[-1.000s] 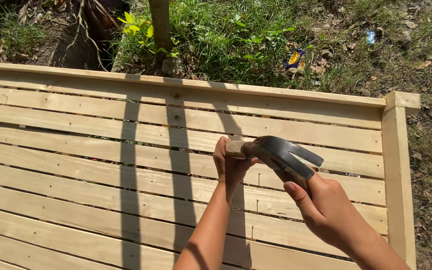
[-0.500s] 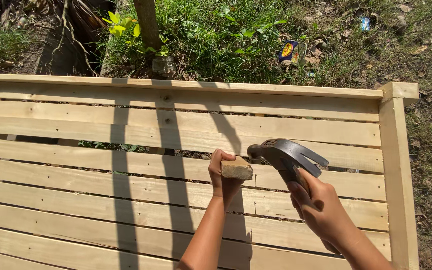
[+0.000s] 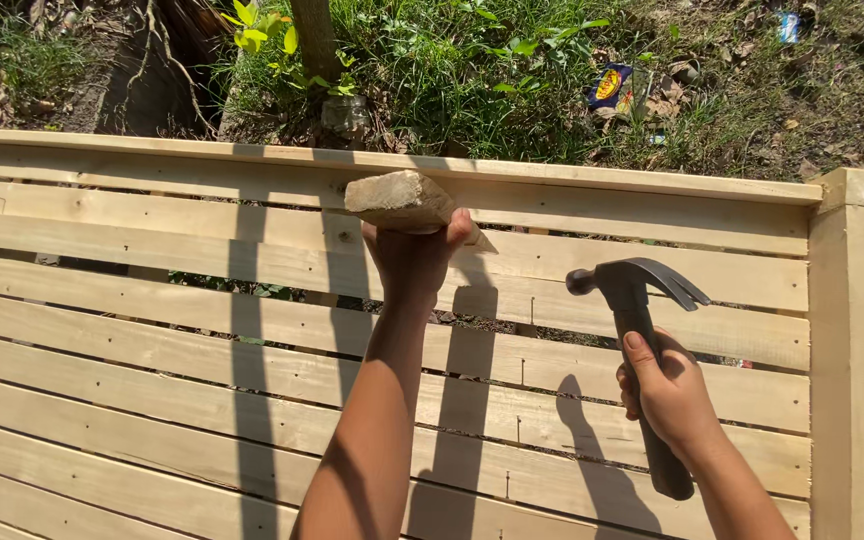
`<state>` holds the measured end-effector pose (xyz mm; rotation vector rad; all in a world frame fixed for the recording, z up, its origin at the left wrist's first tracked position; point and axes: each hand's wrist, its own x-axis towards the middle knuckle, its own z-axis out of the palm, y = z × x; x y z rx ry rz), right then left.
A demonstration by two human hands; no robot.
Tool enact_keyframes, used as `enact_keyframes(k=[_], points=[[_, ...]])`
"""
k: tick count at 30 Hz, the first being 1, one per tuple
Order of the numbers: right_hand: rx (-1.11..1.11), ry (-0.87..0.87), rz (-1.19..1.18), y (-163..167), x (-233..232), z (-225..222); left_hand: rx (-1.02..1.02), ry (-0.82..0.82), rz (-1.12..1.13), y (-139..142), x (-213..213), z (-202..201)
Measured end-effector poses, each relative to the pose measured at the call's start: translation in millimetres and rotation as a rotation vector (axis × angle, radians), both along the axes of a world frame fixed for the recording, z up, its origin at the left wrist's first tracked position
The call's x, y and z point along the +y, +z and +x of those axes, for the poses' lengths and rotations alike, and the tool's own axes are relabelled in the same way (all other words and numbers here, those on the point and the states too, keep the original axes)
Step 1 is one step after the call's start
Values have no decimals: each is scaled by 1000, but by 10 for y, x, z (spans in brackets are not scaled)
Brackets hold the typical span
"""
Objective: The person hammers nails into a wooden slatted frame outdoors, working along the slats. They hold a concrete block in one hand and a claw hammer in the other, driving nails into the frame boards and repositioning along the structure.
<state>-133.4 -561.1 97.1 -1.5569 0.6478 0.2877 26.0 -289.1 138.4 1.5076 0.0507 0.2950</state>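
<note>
My left hand (image 3: 414, 262) is raised over the slats and grips a small pale wooden block (image 3: 399, 200), held near the upper boards. My right hand (image 3: 668, 396) holds a claw hammer (image 3: 634, 290) by its dark handle, head up and to the right of the block, apart from it. Both hands hover over a slatted frame of light wooden boards (image 3: 152, 340) with narrow gaps between them. The hammer head is above the slats on the right side, touching nothing that I can see.
A square corner post (image 3: 842, 330) and a top rail (image 3: 592, 180) bound the frame on the right and far side. Beyond lie grass, a thin tree trunk (image 3: 314, 40), a stone (image 3: 344, 115), dry leaves and a blue-and-yellow wrapper (image 3: 610, 85).
My left hand has lifted the block up and toward the top rail, away from the hammer. The hammer has dropped lower and to the right, its head now apart from the block.
</note>
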Motion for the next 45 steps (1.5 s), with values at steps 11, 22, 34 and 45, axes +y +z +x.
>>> enact_keyframes(k=[11,22,34,45], points=[[-258,310,-240,1392,65,640,43,-74,219,-120,-275,587],[-111,763,-772,2800,839,1736,91,-69,181,-94,-401,502],[-44,728,-774,2478,771,1646,145,-63,209,-344,-472,330],[-381,281,-214,1267,290,589,-153,6,281,-411,-233,-22]])
